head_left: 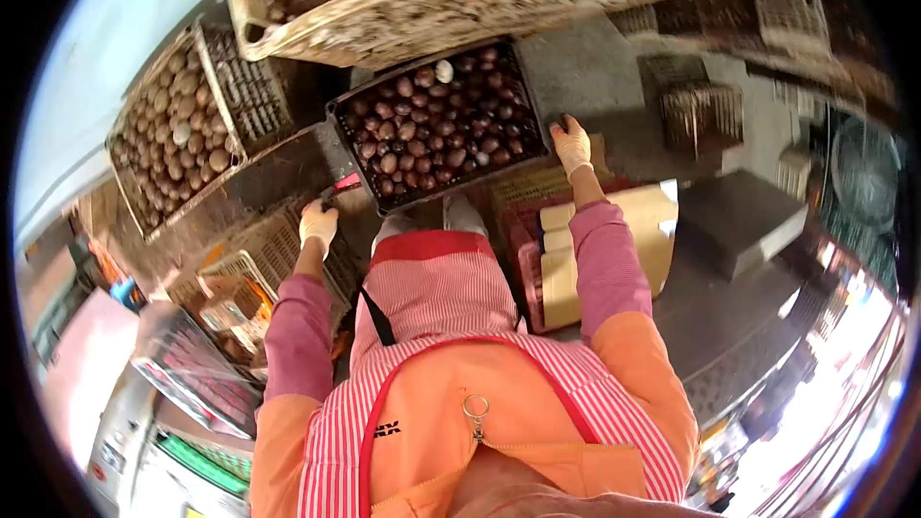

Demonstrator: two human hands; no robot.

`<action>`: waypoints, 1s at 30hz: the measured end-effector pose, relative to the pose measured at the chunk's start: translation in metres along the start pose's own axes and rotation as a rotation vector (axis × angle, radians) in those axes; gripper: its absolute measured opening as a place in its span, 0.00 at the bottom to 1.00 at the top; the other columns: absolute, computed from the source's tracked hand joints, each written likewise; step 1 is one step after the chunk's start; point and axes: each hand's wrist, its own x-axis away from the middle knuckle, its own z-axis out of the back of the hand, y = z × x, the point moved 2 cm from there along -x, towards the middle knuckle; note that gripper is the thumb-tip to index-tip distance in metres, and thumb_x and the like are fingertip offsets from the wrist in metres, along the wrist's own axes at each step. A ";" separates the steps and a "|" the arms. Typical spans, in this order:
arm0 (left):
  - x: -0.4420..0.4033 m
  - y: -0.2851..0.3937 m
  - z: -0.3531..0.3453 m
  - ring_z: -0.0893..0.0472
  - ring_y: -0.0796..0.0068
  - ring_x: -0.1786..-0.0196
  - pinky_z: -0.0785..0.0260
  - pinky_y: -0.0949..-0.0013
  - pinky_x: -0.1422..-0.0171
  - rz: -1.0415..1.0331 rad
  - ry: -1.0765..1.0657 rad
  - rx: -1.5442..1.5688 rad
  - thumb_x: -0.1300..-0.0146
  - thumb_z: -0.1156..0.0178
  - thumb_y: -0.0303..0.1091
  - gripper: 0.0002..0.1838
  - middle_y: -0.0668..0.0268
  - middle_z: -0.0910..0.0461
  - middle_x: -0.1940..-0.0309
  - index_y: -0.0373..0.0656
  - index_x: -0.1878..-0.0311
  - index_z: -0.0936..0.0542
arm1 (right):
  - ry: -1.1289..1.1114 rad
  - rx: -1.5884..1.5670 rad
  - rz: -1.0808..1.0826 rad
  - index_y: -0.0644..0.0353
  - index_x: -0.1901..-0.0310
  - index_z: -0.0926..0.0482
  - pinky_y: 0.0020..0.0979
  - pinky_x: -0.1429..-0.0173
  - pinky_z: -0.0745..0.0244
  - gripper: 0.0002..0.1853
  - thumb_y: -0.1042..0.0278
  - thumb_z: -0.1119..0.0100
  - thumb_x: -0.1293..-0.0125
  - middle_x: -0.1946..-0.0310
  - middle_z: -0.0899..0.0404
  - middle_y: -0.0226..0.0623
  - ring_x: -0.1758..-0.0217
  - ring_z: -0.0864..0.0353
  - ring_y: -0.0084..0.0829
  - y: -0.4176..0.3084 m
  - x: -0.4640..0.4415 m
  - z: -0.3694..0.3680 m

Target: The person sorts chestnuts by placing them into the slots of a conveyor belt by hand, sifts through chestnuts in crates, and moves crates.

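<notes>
A black crate [336, 134] full of dark brown, egg-like round items [422, 129] lies in front of my lap, with one pale piece [444, 71] near its far edge. My left hand [318, 223], in a pale glove with dark fingertips, is closed on the red-handled tool [346, 181] left of the crate's near corner. To the right of the crate, my right hand [572, 144], also gloved, has its fingers partly curled and apart, close to the crate's right side and holding nothing visible.
A large beige crate [480, 0] of similar items stands beyond. Another crate [226, 96] of browner items is at left. Plastic baskets [278, 249] lie by my left arm; cardboard [614, 249] and a dark metal box [748, 221] are at right.
</notes>
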 end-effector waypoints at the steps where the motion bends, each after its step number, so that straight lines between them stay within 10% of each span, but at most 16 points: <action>1: -0.003 0.014 -0.002 0.32 0.46 0.32 0.38 0.58 0.29 0.010 0.002 0.111 0.43 0.40 0.41 0.35 0.45 0.36 0.31 0.38 0.32 0.33 | 0.037 0.002 0.081 0.60 0.29 0.37 0.40 0.30 0.35 0.32 0.58 0.44 0.33 0.30 0.35 0.47 0.29 0.35 0.48 -0.006 -0.012 -0.008; 11: -0.111 0.064 -0.087 0.27 0.44 0.37 0.34 0.56 0.35 0.140 0.120 0.828 0.38 0.39 0.49 0.36 0.41 0.26 0.41 0.36 0.33 0.34 | -0.060 -0.026 0.097 0.62 0.31 0.35 0.40 0.35 0.33 0.38 0.52 0.36 0.39 0.36 0.29 0.45 0.37 0.28 0.44 -0.017 -0.134 -0.069; 22: -0.126 0.064 -0.093 0.22 0.43 0.46 0.30 0.54 0.40 0.163 0.280 0.603 0.33 0.45 0.57 0.33 0.41 0.21 0.51 0.31 0.45 0.25 | 0.025 -0.188 -0.086 0.67 0.41 0.25 0.38 0.43 0.30 0.31 0.51 0.38 0.39 0.45 0.23 0.42 0.50 0.24 0.39 -0.045 -0.110 -0.087; 24: -0.117 0.040 -0.070 0.21 0.44 0.47 0.30 0.54 0.43 0.195 0.055 0.894 0.36 0.42 0.58 0.34 0.39 0.21 0.52 0.29 0.49 0.23 | -0.029 -0.185 -0.030 0.71 0.41 0.27 0.40 0.40 0.32 0.33 0.51 0.38 0.39 0.47 0.23 0.42 0.48 0.25 0.38 -0.039 -0.075 -0.072; 28: -0.066 -0.016 -0.077 0.22 0.63 0.70 0.28 0.61 0.64 0.254 0.158 1.103 0.38 0.38 0.56 0.29 0.59 0.18 0.70 0.32 0.56 0.22 | -0.197 -0.049 0.098 0.75 0.39 0.31 0.41 0.39 0.32 0.39 0.48 0.36 0.41 0.43 0.25 0.43 0.47 0.26 0.39 -0.061 0.014 -0.046; 30: 0.011 -0.024 -0.031 0.38 0.83 0.84 0.46 0.72 0.80 0.241 0.135 1.311 0.35 0.38 0.47 0.18 0.75 0.31 0.83 0.44 0.72 0.27 | -0.349 -0.263 0.139 0.70 0.42 0.26 0.36 0.43 0.29 0.32 0.50 0.35 0.40 0.47 0.22 0.37 0.51 0.23 0.32 -0.098 0.081 -0.038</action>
